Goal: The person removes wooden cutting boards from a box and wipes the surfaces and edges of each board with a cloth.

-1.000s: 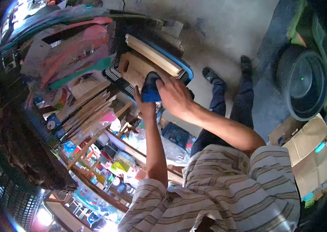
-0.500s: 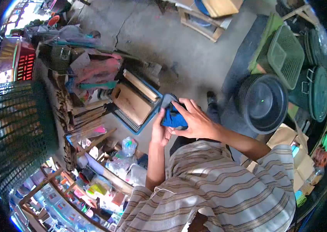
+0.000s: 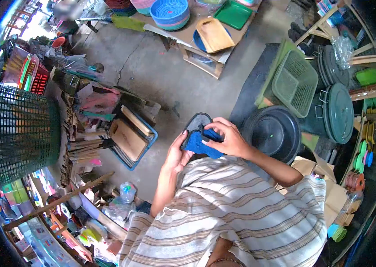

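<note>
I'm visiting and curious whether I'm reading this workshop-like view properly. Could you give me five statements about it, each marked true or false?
1. The left hand and right hand both touch a blue-and-grey fabric item. True.
2. The round black plastic basin is covered by a lid. False: the basin is open at the top.
3. A flat tan board with a cut-out handle lies in the blue-rimmed black plastic basket. True.
4. The rectangular green tray lies on top of the pale wooden tray. False: they lie side by side on the table.
5. The person wears a white-and-brown striped top. True.
</note>
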Demonstrator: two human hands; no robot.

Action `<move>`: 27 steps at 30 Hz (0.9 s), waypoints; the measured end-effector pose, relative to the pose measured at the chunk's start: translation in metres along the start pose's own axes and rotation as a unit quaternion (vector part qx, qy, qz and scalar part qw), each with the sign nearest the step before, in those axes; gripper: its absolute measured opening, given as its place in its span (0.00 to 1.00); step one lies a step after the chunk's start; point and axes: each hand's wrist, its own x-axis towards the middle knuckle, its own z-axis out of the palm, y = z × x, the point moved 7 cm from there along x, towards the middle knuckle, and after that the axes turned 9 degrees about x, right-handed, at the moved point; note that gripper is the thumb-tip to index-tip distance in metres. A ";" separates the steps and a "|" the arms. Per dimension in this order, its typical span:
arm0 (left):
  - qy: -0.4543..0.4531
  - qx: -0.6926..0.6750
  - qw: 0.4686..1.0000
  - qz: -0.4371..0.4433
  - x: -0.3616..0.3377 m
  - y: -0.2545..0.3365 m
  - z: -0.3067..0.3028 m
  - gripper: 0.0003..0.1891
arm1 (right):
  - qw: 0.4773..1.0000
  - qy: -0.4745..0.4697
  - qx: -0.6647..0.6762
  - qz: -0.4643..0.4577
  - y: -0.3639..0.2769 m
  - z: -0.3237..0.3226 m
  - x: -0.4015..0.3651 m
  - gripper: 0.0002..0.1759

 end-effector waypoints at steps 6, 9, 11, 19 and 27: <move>-0.028 0.033 0.998 0.035 0.026 -0.008 0.048 0.16 | 0.998 0.019 -0.020 0.062 0.029 -0.051 -0.009 0.20; -0.021 0.024 0.997 0.073 0.036 -0.005 0.060 0.20 | 0.988 0.072 0.101 0.089 0.056 -0.069 -0.010 0.20; -0.026 0.016 0.996 0.080 0.038 0.001 0.066 0.21 | 0.990 0.065 0.092 0.087 0.062 -0.078 -0.005 0.21; -0.034 -0.019 0.989 0.144 0.075 0.041 0.091 0.19 | 0.993 0.110 0.034 -0.035 0.038 -0.086 0.050 0.33; 0.030 0.186 0.964 0.189 0.121 0.099 0.111 0.19 | 0.971 0.159 0.132 0.124 0.083 -0.095 0.088 0.26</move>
